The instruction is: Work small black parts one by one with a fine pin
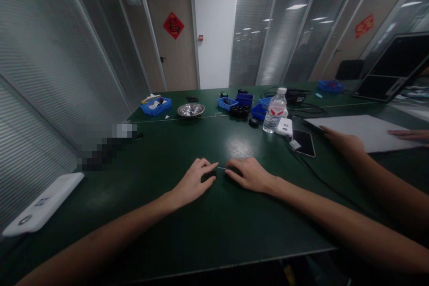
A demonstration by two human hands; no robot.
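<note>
Low over the dark green table, my two hands face each other. A short, thin, pale stick spans the small gap between them; its exact kind is too small to make out. My right hand pinches the stick's right end between thumb and index finger. At its left end is the index fingertip of my left hand, touching it or very close. The left thumb is held apart from that finger, and the other left fingers are partly hidden.
A water bottle, white power bank and phone stand beyond my right hand. Behind are a metal bowl and blue baskets. At right, another person's hands touch a white board. A white device lies left.
</note>
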